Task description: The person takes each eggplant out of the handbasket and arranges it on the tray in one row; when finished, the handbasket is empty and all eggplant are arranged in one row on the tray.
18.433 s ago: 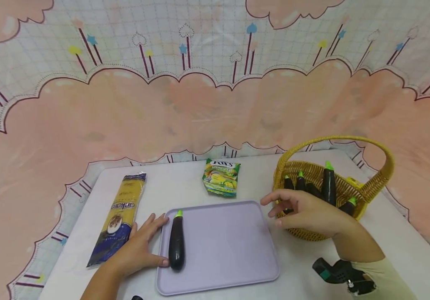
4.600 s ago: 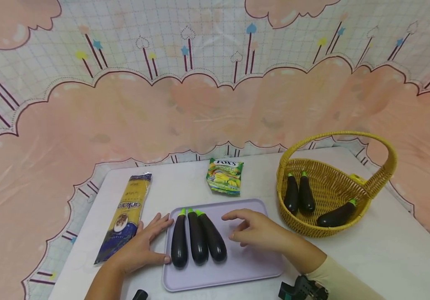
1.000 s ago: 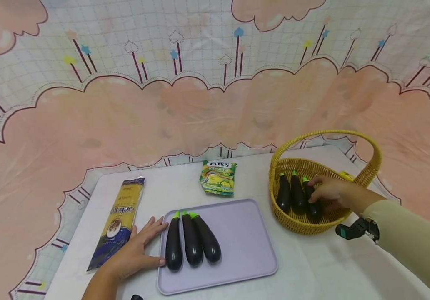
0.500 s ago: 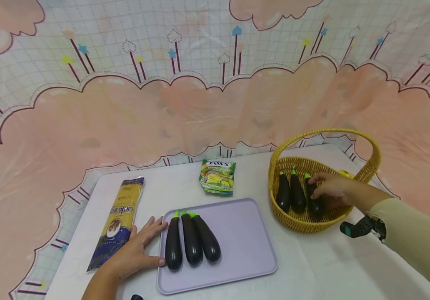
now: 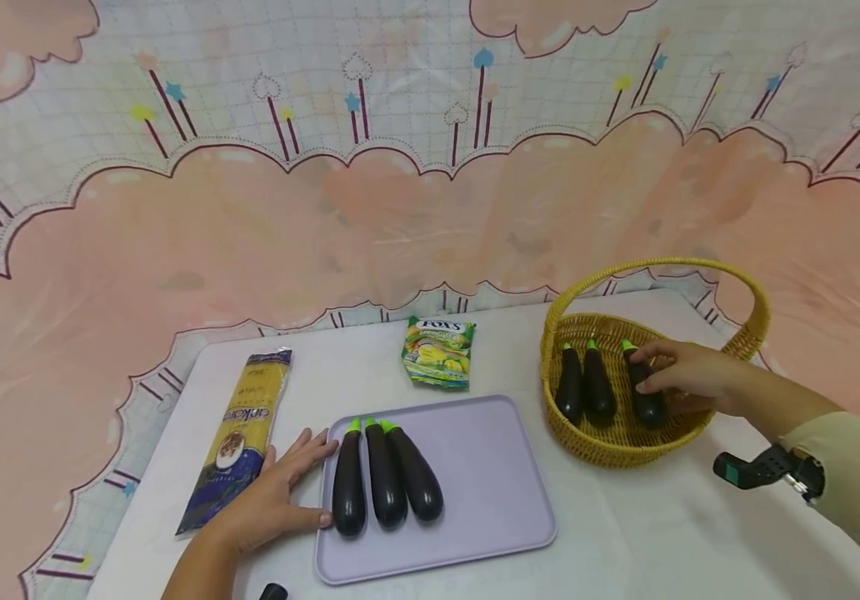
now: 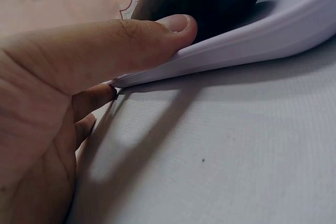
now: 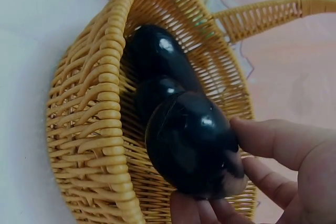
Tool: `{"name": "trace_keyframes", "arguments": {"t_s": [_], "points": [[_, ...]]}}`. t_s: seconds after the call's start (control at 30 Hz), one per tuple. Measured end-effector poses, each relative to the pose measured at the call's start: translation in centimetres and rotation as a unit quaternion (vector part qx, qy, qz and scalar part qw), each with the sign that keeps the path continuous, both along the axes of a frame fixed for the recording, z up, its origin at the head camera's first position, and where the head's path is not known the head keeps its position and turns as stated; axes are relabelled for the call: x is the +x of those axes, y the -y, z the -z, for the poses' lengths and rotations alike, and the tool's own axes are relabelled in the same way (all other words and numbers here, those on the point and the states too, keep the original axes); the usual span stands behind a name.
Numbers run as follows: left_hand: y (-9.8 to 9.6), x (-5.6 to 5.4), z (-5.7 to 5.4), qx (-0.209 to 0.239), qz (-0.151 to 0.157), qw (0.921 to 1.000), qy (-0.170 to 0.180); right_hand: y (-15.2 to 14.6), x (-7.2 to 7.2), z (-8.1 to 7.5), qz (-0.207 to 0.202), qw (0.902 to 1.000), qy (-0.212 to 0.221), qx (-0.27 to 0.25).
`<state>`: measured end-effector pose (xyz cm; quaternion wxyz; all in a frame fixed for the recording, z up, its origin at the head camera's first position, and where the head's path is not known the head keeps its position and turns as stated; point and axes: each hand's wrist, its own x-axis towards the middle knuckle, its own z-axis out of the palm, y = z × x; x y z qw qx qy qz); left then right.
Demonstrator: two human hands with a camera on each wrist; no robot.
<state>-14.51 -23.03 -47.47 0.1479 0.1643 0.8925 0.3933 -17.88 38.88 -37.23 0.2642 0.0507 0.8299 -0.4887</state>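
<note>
In the head view my right hand (image 5: 688, 372) reaches into the yellow wicker basket (image 5: 610, 454) and grips an eggplant (image 5: 647, 404) there. The right wrist view shows thumb and fingers round this dark, glossy eggplant (image 7: 191, 142). Two more eggplants, one of them this eggplant (image 5: 570, 387), lie side by side at the basket's left. Three eggplants with green stems, including this middle eggplant (image 5: 386, 483), lie on the lilac tray (image 5: 490, 492). My left hand (image 5: 272, 504) rests, fingers spread, at the tray's left edge. Its thumb touches the rim, close to the nearest eggplant (image 6: 210, 3).
A yellow and blue Ankara packet (image 5: 238, 442) lies left of the tray, beside the left hand. A green Fox's bag (image 5: 439, 353) lies behind the tray. The basket's tall handle (image 5: 658, 262) arches over its opening. A printed cloth hangs behind the white table (image 5: 625, 525).
Eggplants on the tray went from one to three over the earlier frames. In the last second my right hand has shifted its eggplant rightward, away from the other two in the basket. My left hand stays put.
</note>
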Motion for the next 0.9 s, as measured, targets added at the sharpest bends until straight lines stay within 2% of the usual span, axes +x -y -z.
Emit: {"name": "trace_keyframes", "arguments": {"t_s": [0.2,0.43,0.73,0.9], "points": [[-0.1,-0.3,-0.1,-0.004,0.004,1.0000,0.001,-0.9,0.9,-0.6,-0.021,0.9991,-0.030,-0.022],[0.1,-0.1,-0.3,0.000,0.005,1.0000,-0.001,-1.3,2.0,-1.1,-0.043,0.9966,-0.056,-0.043],[0.3,0.2,0.1,-0.001,0.003,1.0000,0.002,0.0,3.9,-2.0,-0.022,0.9962,-0.060,-0.059],[0.2,0.1,0.0,-0.002,0.001,1.0000,0.004,1.2,5.4,-2.1,-0.032,0.9932,-0.066,-0.090]]}}
